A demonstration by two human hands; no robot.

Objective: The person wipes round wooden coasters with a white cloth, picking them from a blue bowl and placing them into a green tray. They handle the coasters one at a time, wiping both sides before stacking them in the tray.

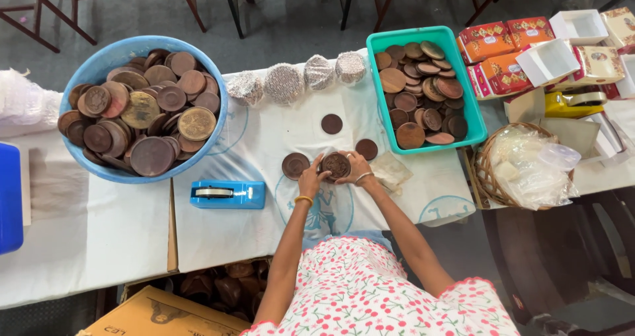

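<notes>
Both hands, left hand (311, 174) and right hand (358, 168), curl fingers closed around one brown disc (336, 165) just right of the blue tape dispenser (227, 194); best gripped evenly by the rim, held level.

Bright, even light, soft shadows, sharp focus, wide-angle bending at edges.

I read bare cloth between blue bowl (142, 104) and teal tray (426, 88) — passable, but loose discs (331, 124) and wrapped bundles (284, 83) dot it. Tape dispenser (227, 194) blocks near-left lane. Right side crowded — wicker basket (522, 167), cartons (503, 48).
</notes>
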